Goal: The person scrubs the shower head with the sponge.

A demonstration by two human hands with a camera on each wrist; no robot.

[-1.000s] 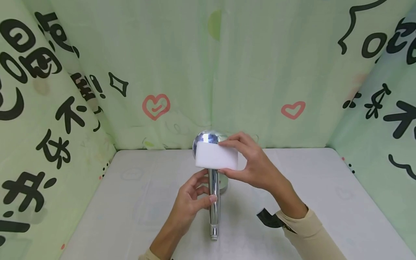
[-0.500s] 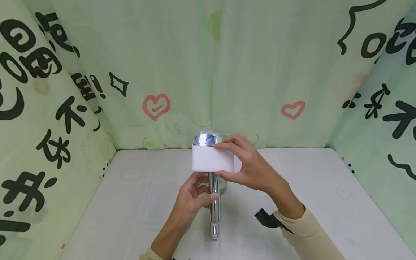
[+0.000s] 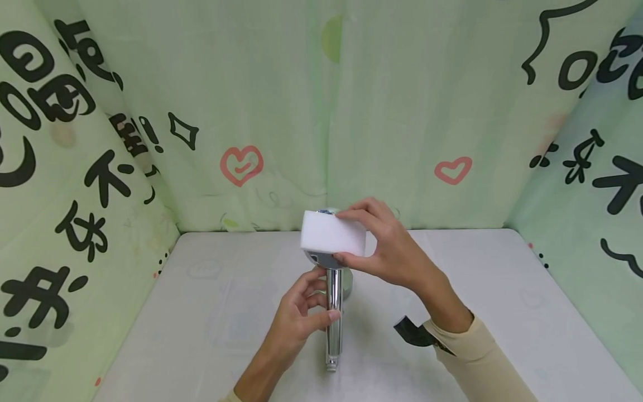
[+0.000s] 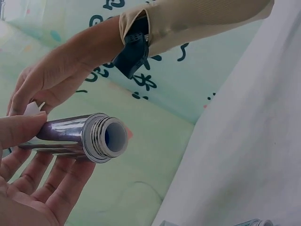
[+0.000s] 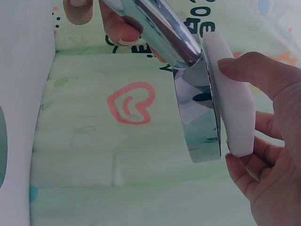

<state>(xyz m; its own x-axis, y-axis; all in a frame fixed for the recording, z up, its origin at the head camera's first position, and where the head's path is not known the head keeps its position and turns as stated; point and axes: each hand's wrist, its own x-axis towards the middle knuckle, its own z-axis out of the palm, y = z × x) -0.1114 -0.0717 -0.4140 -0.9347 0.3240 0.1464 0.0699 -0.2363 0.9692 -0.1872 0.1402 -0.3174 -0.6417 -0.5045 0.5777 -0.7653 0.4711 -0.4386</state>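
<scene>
Showerhead (image 3: pixel 334 335), chrome, is being held up over the white bench (image 3: pixel 226 312), head pointing toward twelve o'clock, threaded end toward six. Left hand (image 3: pixel 300 312) is holding from eight o'clock, its grip pinching the handle between thumb and fingers. Right hand (image 3: pixel 392 245) is working from four o'clock, its grip pinching a white block (image 3: pixel 331 231). Block is covering most of the head in the head view; right wrist view is showing it lying along the head's face. Round shiny object (image 3: pixel 348 283), partly hidden, is peeking out at the handle's three o'clock. Black strap (image 3: pixel 416 332) is jutting from the right cuff (image 3: pixel 477 347) toward ten.
</scene>
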